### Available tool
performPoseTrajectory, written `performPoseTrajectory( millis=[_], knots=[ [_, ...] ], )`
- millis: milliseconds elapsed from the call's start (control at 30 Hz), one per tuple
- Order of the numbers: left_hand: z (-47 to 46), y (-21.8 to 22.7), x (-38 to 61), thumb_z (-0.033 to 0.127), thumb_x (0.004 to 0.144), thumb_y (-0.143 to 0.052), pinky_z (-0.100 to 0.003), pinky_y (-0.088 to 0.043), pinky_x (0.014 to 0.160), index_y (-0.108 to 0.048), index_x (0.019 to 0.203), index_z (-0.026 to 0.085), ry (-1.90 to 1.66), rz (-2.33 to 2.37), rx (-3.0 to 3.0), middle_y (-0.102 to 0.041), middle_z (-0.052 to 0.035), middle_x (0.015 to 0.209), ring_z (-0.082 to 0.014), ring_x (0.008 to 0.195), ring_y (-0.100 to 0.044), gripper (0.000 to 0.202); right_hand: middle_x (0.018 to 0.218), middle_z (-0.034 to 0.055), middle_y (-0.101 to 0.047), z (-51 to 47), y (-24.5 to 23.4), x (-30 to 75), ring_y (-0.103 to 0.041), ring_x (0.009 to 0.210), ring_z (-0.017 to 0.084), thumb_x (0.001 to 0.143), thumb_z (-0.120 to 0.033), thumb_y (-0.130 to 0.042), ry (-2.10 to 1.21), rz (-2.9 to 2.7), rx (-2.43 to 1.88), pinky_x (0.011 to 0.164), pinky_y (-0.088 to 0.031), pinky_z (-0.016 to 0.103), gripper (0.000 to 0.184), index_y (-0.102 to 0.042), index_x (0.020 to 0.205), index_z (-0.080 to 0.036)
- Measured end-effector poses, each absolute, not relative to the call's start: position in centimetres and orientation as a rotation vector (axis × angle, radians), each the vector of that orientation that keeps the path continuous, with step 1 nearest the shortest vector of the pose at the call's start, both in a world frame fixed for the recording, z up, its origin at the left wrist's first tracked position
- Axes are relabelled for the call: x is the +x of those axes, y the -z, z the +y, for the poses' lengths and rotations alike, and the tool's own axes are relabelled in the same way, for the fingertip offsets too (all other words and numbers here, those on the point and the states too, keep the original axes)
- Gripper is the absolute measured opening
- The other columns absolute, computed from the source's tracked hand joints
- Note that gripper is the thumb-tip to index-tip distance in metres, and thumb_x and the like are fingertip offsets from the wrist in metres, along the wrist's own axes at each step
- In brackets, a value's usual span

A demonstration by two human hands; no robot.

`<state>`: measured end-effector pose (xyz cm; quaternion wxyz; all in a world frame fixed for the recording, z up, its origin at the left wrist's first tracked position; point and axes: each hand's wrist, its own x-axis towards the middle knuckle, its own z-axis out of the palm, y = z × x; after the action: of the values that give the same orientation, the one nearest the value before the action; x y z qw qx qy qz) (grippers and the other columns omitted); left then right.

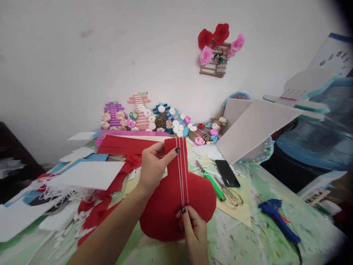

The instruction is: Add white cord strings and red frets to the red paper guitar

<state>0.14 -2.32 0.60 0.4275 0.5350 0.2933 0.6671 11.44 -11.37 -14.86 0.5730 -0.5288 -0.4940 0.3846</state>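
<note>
Red cutout (165,206), flask-shaped with a narrow neck, is clamped at the neck by the left hand (153,165), thumb pressed across the front and fingers closed behind. Lower down, on the round body, the right hand (194,228) is pinched shut on the ends of the strings (182,173), three white lines run side by side from neck to belly. The cutout is held tilted just above the table (242,239), in front of the person.

The step in hand is judged to be the laying of the strings straight along the shape. It is done well if they are pulled taut between the two grips, spaced evenly and not crossed. The neck should be held firmly enough that the sheet is not bent by the pull.

Just right of the cutout a knife (213,184), a phone (226,173) and scissors (233,195) are laid close together; a glue gun (275,215) lies farther right. To the left, red scraps (99,209) and a white sheet (88,175) are spread. Finished crafts (160,119) are lined along the wall.
</note>
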Motion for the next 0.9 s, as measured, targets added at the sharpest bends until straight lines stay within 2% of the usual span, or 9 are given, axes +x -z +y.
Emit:
performPoseTrajectory(
  millis=[167, 333, 500, 667, 900],
  knots=[
    [-1.3, -0.3, 0.1, 0.027, 0.065, -0.080, -0.024, -0.055, 0.067, -0.075, 0.084, 0.015, -1.684, 0.753, 1.355, -0.074, -0.0049, 0.082, -0.0157, 0.072, -0.068, 0.023, 0.058, -0.0009, -0.048, -11.6, 14.5, 11.3, -0.042, 0.055, 0.012, 0.089, -0.049, -0.045, -0.973, -1.153, -1.236, 0.051, -0.031, 0.023, 0.040, -0.058, 0.071, -0.016],
    [0.9, 0.0, -0.2, 0.027, 0.060, -0.083, -0.028, -0.056, 0.068, -0.075, 0.082, 0.013, -1.654, 0.711, 1.256, -0.075, -0.0070, 0.080, -0.0188, 0.071, -0.069, 0.026, 0.054, -0.0030, -0.043, -11.8, 15.0, 11.5, -0.038, 0.051, 0.010, 0.087, -0.049, -0.047, -1.076, -1.134, -1.210, 0.048, -0.029, 0.023, 0.040, -0.057, 0.067, -0.016],
    [2.8, -0.1, -0.9, 0.027, 0.058, -0.084, -0.032, -0.057, 0.074, -0.076, 0.084, 0.013, -1.665, 0.639, 1.183, -0.075, -0.0087, 0.086, -0.0212, 0.077, -0.071, 0.031, 0.051, -0.0046, -0.040, -12.0, 15.6, 11.7, -0.037, 0.049, 0.010, 0.085, -0.050, -0.049, -1.155, -1.112, -1.216, 0.047, -0.027, 0.022, 0.039, -0.057, 0.067, -0.016],
    [3.9, 0.5, -1.3, 0.028, 0.056, -0.085, -0.030, -0.057, 0.071, -0.076, 0.084, 0.013, -1.655, 0.686, 1.170, -0.076, -0.0086, 0.084, -0.0193, 0.072, -0.070, 0.033, 0.051, -0.0046, -0.040, -11.5, 16.5, 11.3, -0.039, 0.049, 0.010, 0.083, -0.047, -0.050, -1.139, -1.137, -1.241, 0.047, -0.029, 0.022, 0.035, -0.052, 0.063, -0.018],
    [4.1, 0.6, -1.6, 0.029, 0.056, -0.085, -0.030, -0.057, 0.072, -0.075, 0.086, 0.013, -1.609, 0.700, 1.193, -0.075, -0.0093, 0.086, -0.0198, 0.075, -0.070, 0.035, 0.051, -0.0047, -0.041, -10.7, 17.7, 10.7, -0.039, 0.048, 0.010, 0.083, -0.044, -0.050, -1.128, -1.166, -1.275, 0.045, -0.027, 0.022, 0.033, -0.054, 0.065, -0.017]
  ],
)
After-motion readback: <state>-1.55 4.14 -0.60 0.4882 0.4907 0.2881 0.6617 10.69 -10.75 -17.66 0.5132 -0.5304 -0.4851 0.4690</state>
